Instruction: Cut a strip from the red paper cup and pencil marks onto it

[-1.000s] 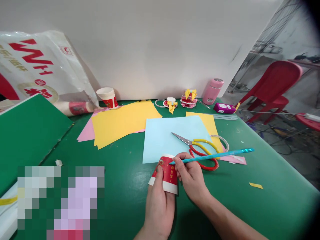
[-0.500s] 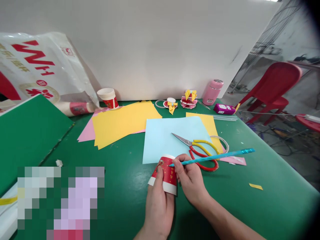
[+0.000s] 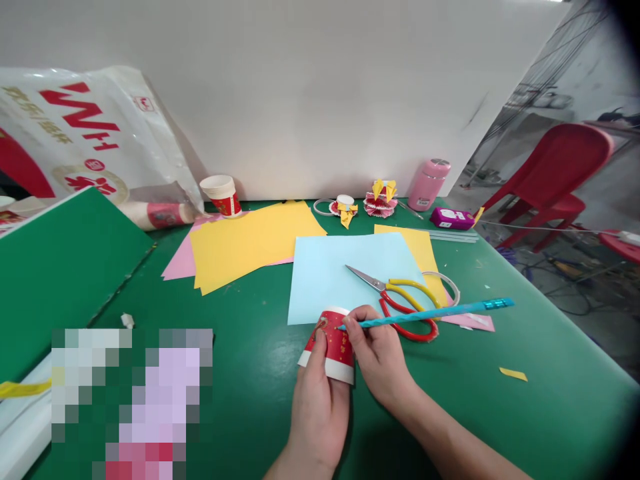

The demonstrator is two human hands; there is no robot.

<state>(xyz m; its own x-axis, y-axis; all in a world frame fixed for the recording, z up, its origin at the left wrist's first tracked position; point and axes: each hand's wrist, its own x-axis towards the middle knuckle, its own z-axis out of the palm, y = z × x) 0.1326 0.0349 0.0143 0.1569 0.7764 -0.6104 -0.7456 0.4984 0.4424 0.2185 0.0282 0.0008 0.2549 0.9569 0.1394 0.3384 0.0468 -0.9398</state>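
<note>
My left hand [image 3: 321,407] grips a red paper cup piece [image 3: 336,343] with white edges, its thumb lying across the printed side; the other fingers are hidden behind the paper. In my right hand [image 3: 377,353] is a long blue pencil [image 3: 435,313], pinched near its tip. The pencil point meets the red surface, or is very close to it, and its far end slants up to the right. Just beyond my hands, scissors [image 3: 407,300] with one red and one yellow handle lie partly on a light blue sheet [image 3: 340,267].
Yellow sheets [image 3: 250,240] lie over pink ones at the back left, near stacked paper cups [image 3: 223,195] and a plastic bag [image 3: 100,133]. Along the wall stand small paper crafts [image 3: 381,199] and a pink bottle [image 3: 430,185]. A purple packet [image 3: 453,218] and tape roll [image 3: 447,287] are at right.
The whole scene sits slightly further right in view, as the camera has turned a little. Both hands keep their grips, with the pencil point still at the red paper.
</note>
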